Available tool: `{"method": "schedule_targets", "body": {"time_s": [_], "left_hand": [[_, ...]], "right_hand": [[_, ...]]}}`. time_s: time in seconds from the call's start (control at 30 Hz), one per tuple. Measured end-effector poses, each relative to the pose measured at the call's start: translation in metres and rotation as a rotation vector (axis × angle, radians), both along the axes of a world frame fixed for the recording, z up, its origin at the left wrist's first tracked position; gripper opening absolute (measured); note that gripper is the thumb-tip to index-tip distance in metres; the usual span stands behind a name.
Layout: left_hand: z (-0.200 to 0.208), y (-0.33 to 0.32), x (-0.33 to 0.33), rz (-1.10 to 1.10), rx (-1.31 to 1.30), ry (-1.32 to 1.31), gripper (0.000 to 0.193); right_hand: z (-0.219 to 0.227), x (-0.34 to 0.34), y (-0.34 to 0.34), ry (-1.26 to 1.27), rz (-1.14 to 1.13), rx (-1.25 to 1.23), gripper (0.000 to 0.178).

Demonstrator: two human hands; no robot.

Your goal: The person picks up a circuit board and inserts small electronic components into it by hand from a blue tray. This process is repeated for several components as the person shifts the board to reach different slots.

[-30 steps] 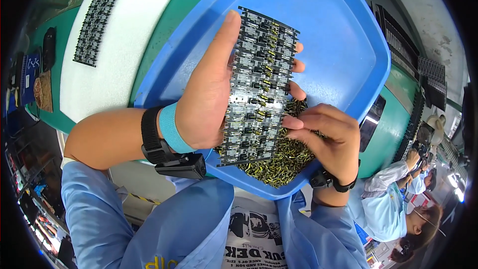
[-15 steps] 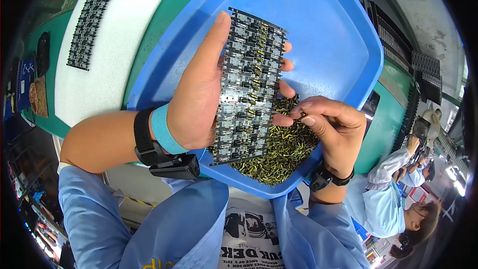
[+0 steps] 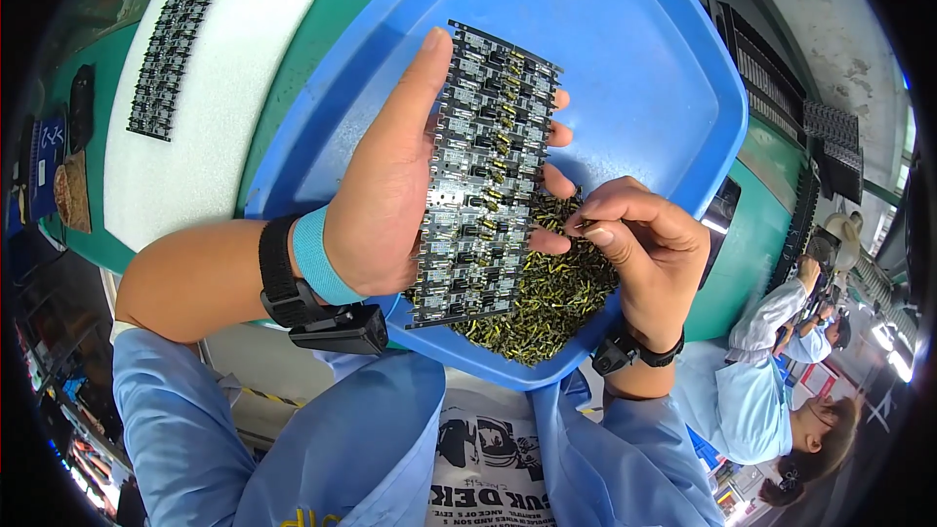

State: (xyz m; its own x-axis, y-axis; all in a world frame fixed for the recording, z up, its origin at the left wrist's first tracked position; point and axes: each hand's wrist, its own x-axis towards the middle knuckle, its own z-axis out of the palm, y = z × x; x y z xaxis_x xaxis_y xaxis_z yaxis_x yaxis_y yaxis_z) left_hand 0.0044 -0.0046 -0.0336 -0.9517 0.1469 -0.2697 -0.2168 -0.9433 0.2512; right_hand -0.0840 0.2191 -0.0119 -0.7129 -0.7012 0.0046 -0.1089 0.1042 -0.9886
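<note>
My left hand point(image 3: 383, 171) grips a black panel of circuit boards point(image 3: 485, 176) from beneath, thumb along its left edge and fingertips curled past its right edge. A column of small yellow-and-black components runs down the panel. My right hand point(image 3: 649, 249) is closed in a pinch beside the panel's lower right edge; between thumb and forefinger is a tiny part, mostly hidden, that looks like one of the loose components. Under both hands, a heap of small yellow-and-black components point(image 3: 556, 307) lies in the near end of a blue plastic tub point(image 3: 605, 0).
A white foam sheet point(image 3: 220, 88) on the green table point(image 3: 278, 122) at left bears another circuit board panel point(image 3: 181, 54). Black racks and stacked panels point(image 3: 833, 127) stand at far right. Beyond the table's right side, another person point(image 3: 747, 390) in light blue works.
The panel and my left hand have barely moved. My right hand keeps its pinch and has shifted slightly left. The whole view has drifted a little.
</note>
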Motion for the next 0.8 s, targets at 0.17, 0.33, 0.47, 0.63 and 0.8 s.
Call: {"method": "schedule_targets", "body": {"time_s": [0.17,0.33,0.47,0.63,0.8], "left_hand": [[0.011,0.010,-0.012,0.010,0.030,-0.038,0.089],[0.009,0.010,-0.014,-0.003,0.034,-0.043,0.089],[0.008,0.010,-0.012,0.010,0.063,-0.027,0.088],[0.008,0.015,-0.013,0.049,-0.025,-0.063,0.087],[0.015,0.019,-0.017,0.095,-0.080,-0.105,0.075]], "right_hand": [[0.017,-0.012,0.006,-0.117,-0.031,0.053,0.008],[0.018,-0.012,0.006,-0.152,-0.035,0.037,0.008],[0.016,-0.011,0.002,-0.141,-0.047,0.035,0.008],[0.033,-0.004,-0.015,0.572,0.192,0.112,0.013],[0.032,0.005,-0.022,0.743,0.254,0.144,0.021]]}}
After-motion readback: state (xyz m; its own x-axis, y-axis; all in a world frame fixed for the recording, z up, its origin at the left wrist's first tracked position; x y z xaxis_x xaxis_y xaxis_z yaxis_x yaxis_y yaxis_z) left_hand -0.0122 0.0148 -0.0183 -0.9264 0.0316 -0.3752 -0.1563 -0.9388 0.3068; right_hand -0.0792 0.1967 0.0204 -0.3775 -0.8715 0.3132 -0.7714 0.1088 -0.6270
